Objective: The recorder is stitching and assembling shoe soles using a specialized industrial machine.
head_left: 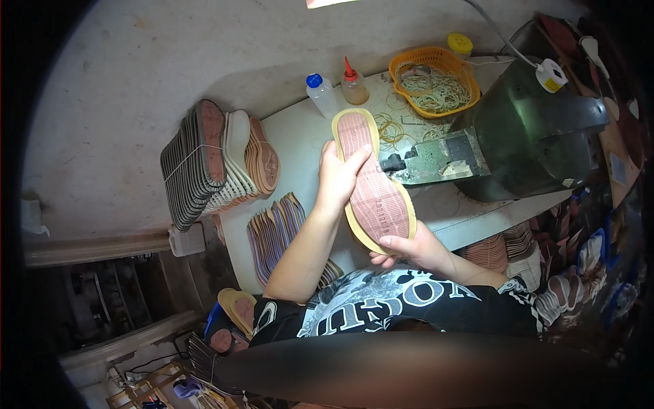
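Shoe sole [373, 184], tan rim, reddish tread face up: held above the middle of the white worktable [300, 136]. Left hand [338, 177] closed along its left edge near the toe half, thumb on the tread; right hand [411, 247] pinching the heel end, fingers apparently curled beneath. Toe points toward the far edge, near the dark machine [524, 136]. Bundled sole stack [197, 160] at the left edge; orange basket [436, 80] of rubber bands at the far edge.
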`<state>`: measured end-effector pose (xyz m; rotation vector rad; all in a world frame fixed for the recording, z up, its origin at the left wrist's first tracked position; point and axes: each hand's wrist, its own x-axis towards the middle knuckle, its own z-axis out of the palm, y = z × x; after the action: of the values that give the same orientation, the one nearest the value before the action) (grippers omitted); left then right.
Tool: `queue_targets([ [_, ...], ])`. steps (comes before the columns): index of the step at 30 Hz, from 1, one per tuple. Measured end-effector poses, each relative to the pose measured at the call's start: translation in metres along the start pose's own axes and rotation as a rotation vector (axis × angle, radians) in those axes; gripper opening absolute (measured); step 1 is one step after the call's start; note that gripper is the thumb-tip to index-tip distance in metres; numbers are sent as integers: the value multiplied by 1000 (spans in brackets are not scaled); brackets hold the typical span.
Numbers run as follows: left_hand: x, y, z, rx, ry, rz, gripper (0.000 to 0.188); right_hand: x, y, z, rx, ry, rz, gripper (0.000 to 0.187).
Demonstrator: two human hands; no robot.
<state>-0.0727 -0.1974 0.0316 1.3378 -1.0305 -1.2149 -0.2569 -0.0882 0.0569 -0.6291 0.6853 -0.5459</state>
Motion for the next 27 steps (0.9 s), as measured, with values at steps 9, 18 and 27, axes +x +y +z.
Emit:
queue_targets([
  [9, 22, 6, -21, 685, 124, 151, 64, 23, 4, 13, 77, 84, -124, 29],
  [18, 62, 76, -31, 954, -1037, 430, 48, 44, -5, 18, 157, 126, -203, 34],
  [27, 71, 88, -29, 1060, -995, 61, 44, 48, -9, 21, 207, 151, -229, 39],
])
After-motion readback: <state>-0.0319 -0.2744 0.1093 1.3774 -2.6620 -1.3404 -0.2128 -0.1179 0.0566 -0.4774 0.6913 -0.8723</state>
